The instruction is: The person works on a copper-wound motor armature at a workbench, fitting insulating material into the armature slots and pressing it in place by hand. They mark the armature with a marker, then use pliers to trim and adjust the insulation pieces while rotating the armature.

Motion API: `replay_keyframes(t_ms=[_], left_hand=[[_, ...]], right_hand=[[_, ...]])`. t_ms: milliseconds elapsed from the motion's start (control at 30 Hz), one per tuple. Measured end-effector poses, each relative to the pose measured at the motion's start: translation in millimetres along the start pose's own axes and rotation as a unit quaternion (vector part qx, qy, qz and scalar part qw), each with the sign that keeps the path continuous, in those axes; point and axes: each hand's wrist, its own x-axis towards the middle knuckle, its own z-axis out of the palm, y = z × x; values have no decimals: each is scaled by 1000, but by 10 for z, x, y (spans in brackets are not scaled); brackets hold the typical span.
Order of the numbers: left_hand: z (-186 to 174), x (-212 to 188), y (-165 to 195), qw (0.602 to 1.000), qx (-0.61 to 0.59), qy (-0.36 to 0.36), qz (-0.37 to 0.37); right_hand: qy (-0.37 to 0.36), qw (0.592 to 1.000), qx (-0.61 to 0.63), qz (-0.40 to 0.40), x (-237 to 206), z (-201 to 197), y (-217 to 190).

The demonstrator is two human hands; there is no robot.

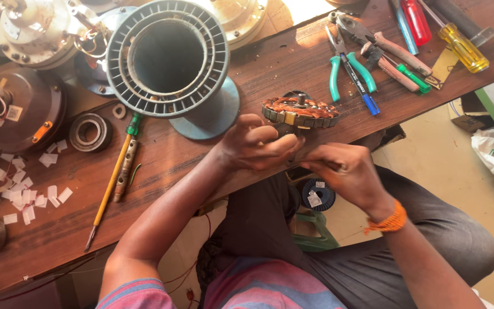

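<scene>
Copper-wound stator (pixel 299 112) sits at the tabletop (pixel 212 166) edge, at twelve o'clock from both hands; left hand (pixel 257 144) pinches its rim, right hand (pixel 344 171) is curled narrow, so a slip could tip it off.

Just above our left hand (pixel 255 143) we see the stator (pixel 299 112): glossy copper windings in a dull metal core. The workbench (pixel 201 166) beneath is worn, matt wood. Beyond our right hand (pixel 347 171), the pliers (pixel 347 66) carry smooth plastic grips.
</scene>
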Motion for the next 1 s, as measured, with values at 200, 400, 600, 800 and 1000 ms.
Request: replay_keyframes(t_ms=[200, 400, 600, 800, 1000], left_hand=[[-42, -64, 136, 986, -129, -78, -75], [58, 9, 526, 807, -348, 33, -475], [259, 83, 829, 464, -485, 132, -729], [318, 231, 859, 378, -517, 181, -746], [335, 328, 901, 450, -455, 169, -750]], right_hand=[[44, 985, -139, -90, 90, -400, -370], [79, 974, -171, -123, 471, -373, -501], [46, 994, -87, -56, 843, -300, -295], [20, 998, 37, 47, 881, -346, 10], [49, 990, 54, 121, 598, -578, 160]])
